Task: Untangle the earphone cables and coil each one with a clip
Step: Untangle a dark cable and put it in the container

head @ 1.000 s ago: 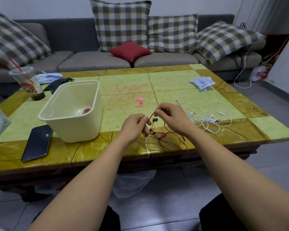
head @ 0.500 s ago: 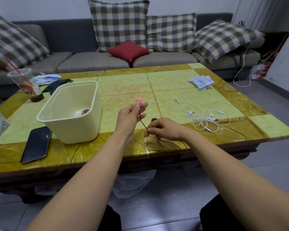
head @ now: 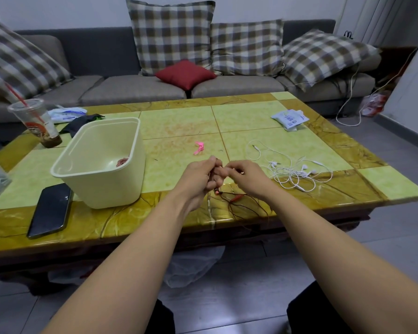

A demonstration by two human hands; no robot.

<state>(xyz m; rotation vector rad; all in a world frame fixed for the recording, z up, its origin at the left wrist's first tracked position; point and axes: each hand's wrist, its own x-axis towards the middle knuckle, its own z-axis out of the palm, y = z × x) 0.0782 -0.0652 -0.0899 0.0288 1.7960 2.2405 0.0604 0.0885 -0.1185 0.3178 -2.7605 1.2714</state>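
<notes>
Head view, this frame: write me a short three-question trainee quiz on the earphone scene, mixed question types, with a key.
1. True or false: the pink clip is clamped on a cable.
2. Multiple choice: where does the white earphone cable lie? A) inside the cream bin B) loose on the table, to the right of the right hand C) on the phone
3. Fill in: the left hand and the right hand both pinch the ____ earphone cable.

Key: 1. False; it lies free on the table beyond the hands. 2. B. 3. Dark red.
</notes>
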